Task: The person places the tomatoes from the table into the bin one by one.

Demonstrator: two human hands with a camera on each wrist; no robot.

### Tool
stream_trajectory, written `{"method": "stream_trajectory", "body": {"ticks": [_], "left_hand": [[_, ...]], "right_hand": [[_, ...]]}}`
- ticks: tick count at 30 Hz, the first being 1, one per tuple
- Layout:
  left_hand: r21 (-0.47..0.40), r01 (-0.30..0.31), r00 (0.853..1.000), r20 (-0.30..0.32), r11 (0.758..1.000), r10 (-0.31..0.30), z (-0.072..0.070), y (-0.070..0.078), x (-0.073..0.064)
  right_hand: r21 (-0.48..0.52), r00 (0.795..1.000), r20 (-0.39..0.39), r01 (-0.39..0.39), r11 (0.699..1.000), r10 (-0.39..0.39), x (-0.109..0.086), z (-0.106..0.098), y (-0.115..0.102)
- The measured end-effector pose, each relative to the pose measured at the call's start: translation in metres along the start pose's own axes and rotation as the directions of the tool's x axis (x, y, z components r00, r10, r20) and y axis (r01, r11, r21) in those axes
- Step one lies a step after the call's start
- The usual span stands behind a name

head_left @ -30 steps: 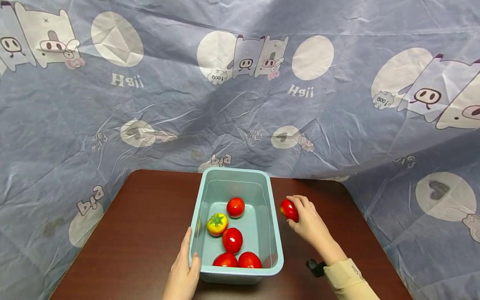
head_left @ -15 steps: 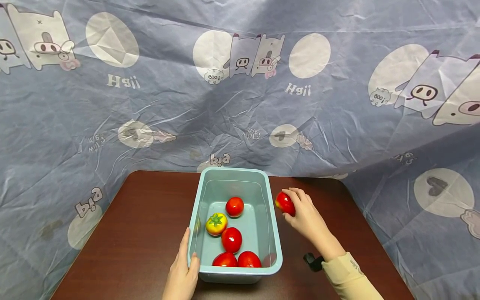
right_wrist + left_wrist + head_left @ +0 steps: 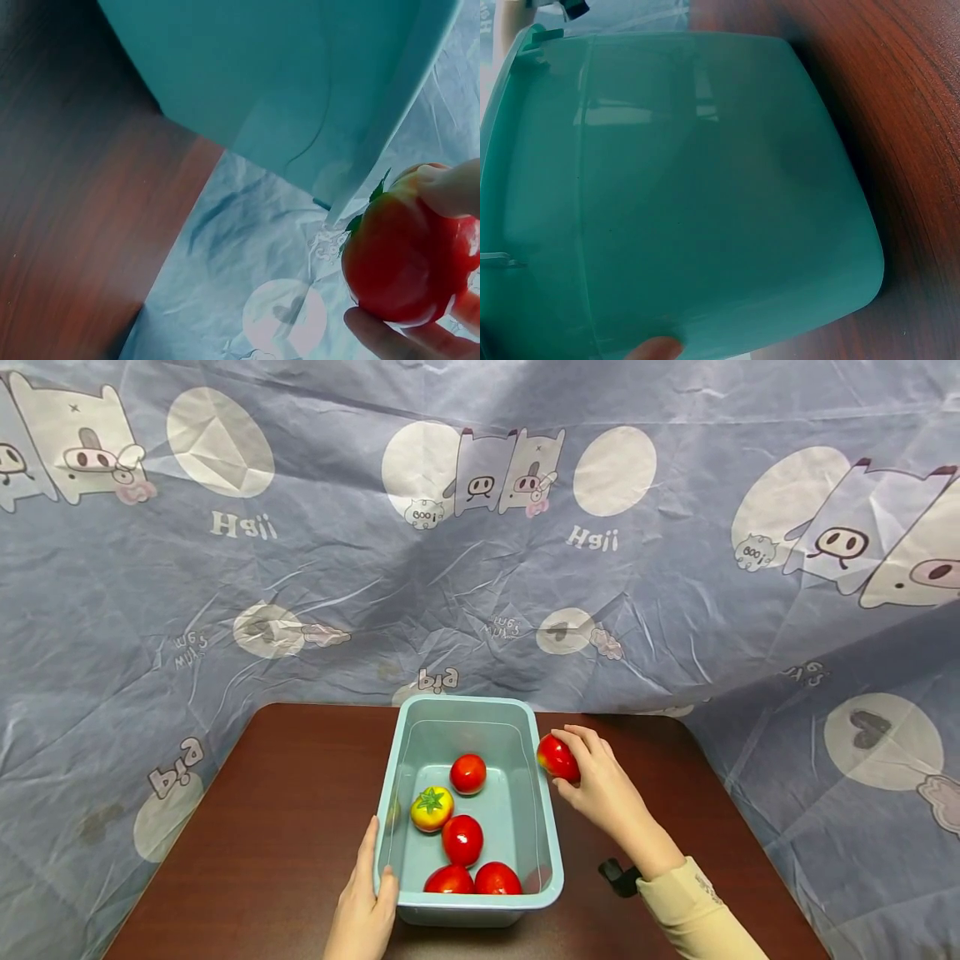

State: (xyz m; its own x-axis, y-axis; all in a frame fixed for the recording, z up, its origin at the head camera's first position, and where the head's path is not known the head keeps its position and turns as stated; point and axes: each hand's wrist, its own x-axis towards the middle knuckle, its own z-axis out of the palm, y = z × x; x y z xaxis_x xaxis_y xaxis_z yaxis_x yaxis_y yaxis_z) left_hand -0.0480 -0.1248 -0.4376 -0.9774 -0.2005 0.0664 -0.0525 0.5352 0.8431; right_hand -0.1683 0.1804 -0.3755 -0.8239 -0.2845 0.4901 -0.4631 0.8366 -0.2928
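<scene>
My right hand (image 3: 604,789) grips a red tomato (image 3: 556,758) with a yellowish patch, just outside the right rim of a pale teal plastic bin (image 3: 553,839). Up close in the right wrist view, the tomato (image 3: 401,259) shows green leaves at its stem end, with fingers and thumb around it, raised beside the bin wall. On the bin's left side, my left hand (image 3: 362,910) holds the wall, thumb at the rim and fingers outside. Inside lie several red tomatoes (image 3: 462,841) and one yellow tomato (image 3: 432,809) with a green star-shaped top. Most of the left hand is hidden in its wrist view.
The bin stands on a dark brown table (image 3: 300,827). Behind and around the table hangs a blue-grey cloth (image 3: 375,585) with cartoon prints. A black device (image 3: 621,878) sits at the right wrist.
The right hand has lifted the tomato and carried it left and away from me, up to the bin's right rim. The left hand stays on the bin. The head view shifts slightly.
</scene>
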Motion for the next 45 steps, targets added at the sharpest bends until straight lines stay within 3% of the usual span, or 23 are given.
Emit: {"method": "stream_trajectory", "body": {"ticks": [12, 19, 33, 45], "left_hand": [[-0.003, 0.006, 1.0, -0.002, 1.0, -0.006, 0.001, -0.002, 0.001], [-0.003, 0.007, 1.0, 0.004, 1.0, -0.007, 0.0, -0.001, 0.001], [-0.006, 0.016, 1.0, 0.001, 1.0, -0.016, 0.001, -0.002, 0.001], [-0.009, 0.008, 1.0, -0.001, 1.0, -0.008, 0.001, -0.002, 0.001]], "right_hand": [[0.004, 1.0, -0.009, 0.026, 1.0, -0.026, 0.006, 0.003, -0.012], [0.012, 0.997, -0.019, 0.08, 0.997, -0.08, 0.01, 0.008, -0.02], [0.03, 0.991, 0.031, 0.13, 0.991, -0.131, 0.012, 0.017, -0.034], [0.068, 0.985, 0.128, 0.112, 0.991, -0.12, 0.012, 0.019, -0.043]]}}
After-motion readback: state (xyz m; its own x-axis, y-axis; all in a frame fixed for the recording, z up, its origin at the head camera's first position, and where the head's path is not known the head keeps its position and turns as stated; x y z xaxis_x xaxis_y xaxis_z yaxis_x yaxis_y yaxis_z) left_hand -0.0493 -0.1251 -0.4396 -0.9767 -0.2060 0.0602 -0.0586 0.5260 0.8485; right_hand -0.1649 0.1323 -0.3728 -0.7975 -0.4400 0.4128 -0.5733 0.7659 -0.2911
